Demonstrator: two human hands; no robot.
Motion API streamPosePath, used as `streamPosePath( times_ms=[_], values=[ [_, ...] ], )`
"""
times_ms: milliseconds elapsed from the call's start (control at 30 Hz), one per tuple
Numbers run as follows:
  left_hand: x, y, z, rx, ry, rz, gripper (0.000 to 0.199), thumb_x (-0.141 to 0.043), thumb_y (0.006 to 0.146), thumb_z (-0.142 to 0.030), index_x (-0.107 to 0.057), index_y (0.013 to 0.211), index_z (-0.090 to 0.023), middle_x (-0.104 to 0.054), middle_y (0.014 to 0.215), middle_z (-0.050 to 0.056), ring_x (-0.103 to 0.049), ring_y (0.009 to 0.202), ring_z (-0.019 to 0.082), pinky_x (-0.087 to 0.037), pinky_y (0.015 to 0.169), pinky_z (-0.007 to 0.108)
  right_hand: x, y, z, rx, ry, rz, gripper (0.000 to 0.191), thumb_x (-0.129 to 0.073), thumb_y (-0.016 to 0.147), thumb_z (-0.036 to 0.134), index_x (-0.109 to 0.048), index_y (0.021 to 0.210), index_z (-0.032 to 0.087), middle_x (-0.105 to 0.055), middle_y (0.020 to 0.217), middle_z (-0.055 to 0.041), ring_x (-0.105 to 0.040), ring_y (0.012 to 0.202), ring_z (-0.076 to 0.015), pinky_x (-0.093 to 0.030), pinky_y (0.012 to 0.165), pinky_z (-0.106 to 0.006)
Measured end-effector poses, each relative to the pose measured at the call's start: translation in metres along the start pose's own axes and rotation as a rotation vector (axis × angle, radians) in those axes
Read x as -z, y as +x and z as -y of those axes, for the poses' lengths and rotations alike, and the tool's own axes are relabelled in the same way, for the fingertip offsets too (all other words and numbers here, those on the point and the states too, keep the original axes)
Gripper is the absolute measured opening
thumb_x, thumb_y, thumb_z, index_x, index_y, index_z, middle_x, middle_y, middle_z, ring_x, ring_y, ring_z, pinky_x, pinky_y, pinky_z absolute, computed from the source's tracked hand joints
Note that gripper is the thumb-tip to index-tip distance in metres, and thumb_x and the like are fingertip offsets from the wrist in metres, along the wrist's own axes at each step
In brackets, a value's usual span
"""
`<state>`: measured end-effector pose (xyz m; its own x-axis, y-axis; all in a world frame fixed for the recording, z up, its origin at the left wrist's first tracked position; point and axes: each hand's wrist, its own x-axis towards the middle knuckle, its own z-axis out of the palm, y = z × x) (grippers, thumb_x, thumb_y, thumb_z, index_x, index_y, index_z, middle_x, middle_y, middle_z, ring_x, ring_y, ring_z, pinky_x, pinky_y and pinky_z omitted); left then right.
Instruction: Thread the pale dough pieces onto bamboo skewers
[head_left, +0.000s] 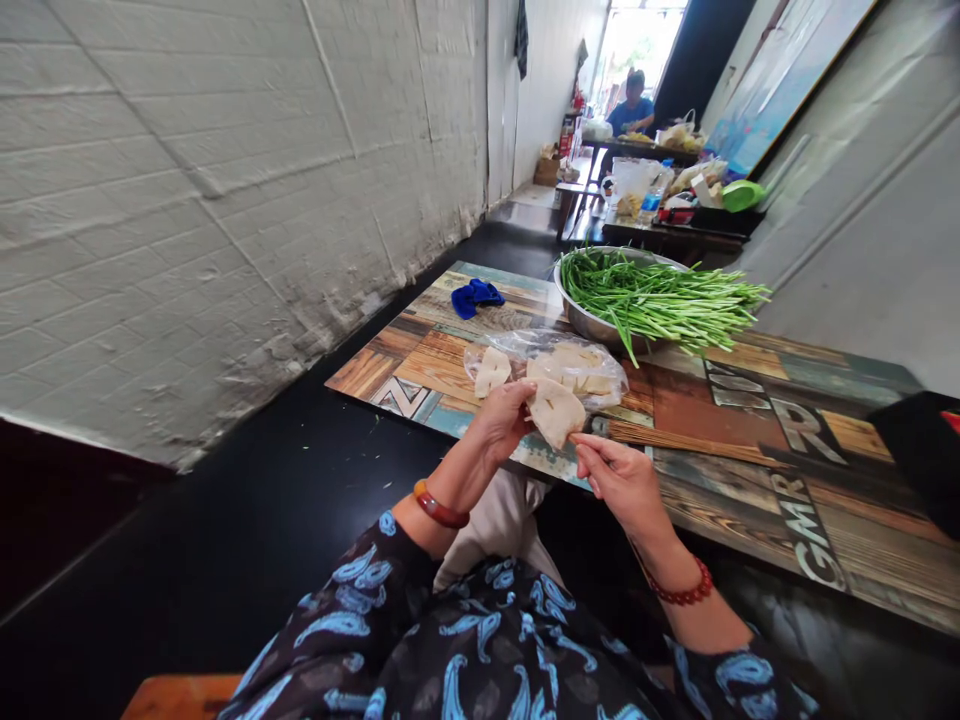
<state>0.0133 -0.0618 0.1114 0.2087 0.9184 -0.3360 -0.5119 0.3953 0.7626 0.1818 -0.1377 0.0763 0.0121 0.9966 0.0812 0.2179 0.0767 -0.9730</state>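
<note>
"What's leftmost on my feed?"
"The table's (367, 372) left corner, a Z or N (405, 397) printed near it. Then I see the left hand (504, 418) pinching the sheet (556, 412) above the near edge."
"How's it lying?"
"Slanting down rightward, meeting a skewer (574, 437) pointed up-left, pinched in the right hand (619, 472)."
"Farther right?"
"Loose skewers (694, 443) lying lengthwise, then printed GMR (808, 530)."

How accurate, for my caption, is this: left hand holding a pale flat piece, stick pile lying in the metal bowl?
Not quite: the head view shows the stick pile on the table, not in the metal bowl; the left hand does hold a pale flat piece.
</note>
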Motion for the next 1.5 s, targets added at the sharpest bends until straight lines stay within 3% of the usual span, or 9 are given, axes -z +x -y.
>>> streamPosePath(
  times_ms=[500, 867, 1000, 1133, 1267, 1400, 1500],
  values=[
    [-0.002, -0.009, -0.008, 0.032, 0.032, 0.036, 0.018, -0.061, 0.060, -0.021, -0.064, 0.076, -0.014, -0.061, 0.072, 0.002, -0.056, 0.062, 0.013, -0.047, 0.058, 0.026, 0.002, 0.002, 0.014, 0.020, -0.121, 0.056, 0.037, -0.059, 0.088, 0.053, -0.064, 0.079, 0.018, -0.063, 0.060, 0.0007, -0.050, 0.039, -0.0091, -0.037, 0.042, -0.022],
    [-0.001, -0.011, -0.008, 0.002, 0.095, 0.040, 0.019, -0.063, 0.059, -0.022, -0.065, 0.076, -0.014, -0.060, 0.071, 0.001, -0.056, 0.063, 0.012, -0.047, 0.060, 0.026, -0.001, 0.006, 0.016, 0.083, -0.228, 0.054, 0.032, -0.055, 0.091, 0.048, -0.064, 0.081, 0.019, -0.064, 0.063, 0.0001, -0.052, 0.042, -0.0104, -0.040, 0.046, -0.024],
    [0.002, -0.010, -0.009, -0.052, 0.087, 0.029, 0.014, -0.066, 0.061, -0.023, -0.063, 0.072, -0.014, -0.061, 0.070, 0.000, -0.055, 0.061, 0.011, -0.046, 0.059, 0.024, -0.004, 0.008, 0.016, 0.034, -0.143, 0.051, 0.031, -0.060, 0.088, 0.049, -0.064, 0.083, 0.019, -0.066, 0.065, -0.0008, -0.054, 0.043, -0.0113, -0.042, 0.048, -0.025],
    [0.010, -0.004, -0.015, -0.085, 0.021, 0.010, 0.012, -0.067, 0.066, -0.023, -0.064, 0.074, -0.015, -0.064, 0.071, 0.001, -0.058, 0.061, 0.011, -0.047, 0.059, 0.024, -0.001, 0.000, 0.013, -0.013, -0.056, 0.104, 0.033, -0.062, 0.087, 0.048, -0.066, 0.098, 0.017, -0.070, 0.075, -0.0035, -0.061, 0.053, -0.0132, -0.048, 0.058, -0.027],
    [0.014, 0.001, -0.019, -0.075, -0.119, -0.010, 0.011, -0.064, 0.076, -0.024, -0.065, 0.083, -0.015, -0.068, 0.075, 0.003, -0.064, 0.066, 0.015, -0.053, 0.066, 0.028, 0.002, -0.015, 0.008, -0.093, -0.049, 0.173, 0.038, -0.061, 0.086, 0.051, -0.069, 0.098, 0.016, -0.067, 0.067, -0.0027, -0.060, 0.051, -0.0133, -0.046, 0.051, -0.026],
    [0.013, -0.002, -0.014, -0.008, -0.247, 0.138, 0.026, -0.059, 0.087, -0.036, -0.066, 0.096, -0.013, -0.072, 0.088, 0.010, -0.070, 0.085, 0.022, -0.055, 0.080, 0.034, -0.006, -0.021, 0.004, -0.152, 0.060, 0.116, 0.038, -0.065, 0.083, 0.053, -0.068, 0.088, 0.016, -0.064, 0.063, -0.0011, -0.057, 0.047, -0.0111, -0.039, 0.043, -0.022],
    [0.013, -0.007, -0.006, 0.045, -0.257, 0.285, 0.035, -0.060, 0.086, -0.041, -0.065, 0.107, -0.013, -0.072, 0.100, 0.013, -0.070, 0.092, 0.026, -0.056, 0.080, 0.039, -0.016, -0.021, 0.003, -0.182, 0.150, 0.074, 0.036, -0.067, 0.082, 0.051, -0.067, 0.088, 0.016, -0.064, 0.063, -0.0002, -0.055, 0.046, -0.0091, -0.036, 0.041, -0.019]
  ],
)
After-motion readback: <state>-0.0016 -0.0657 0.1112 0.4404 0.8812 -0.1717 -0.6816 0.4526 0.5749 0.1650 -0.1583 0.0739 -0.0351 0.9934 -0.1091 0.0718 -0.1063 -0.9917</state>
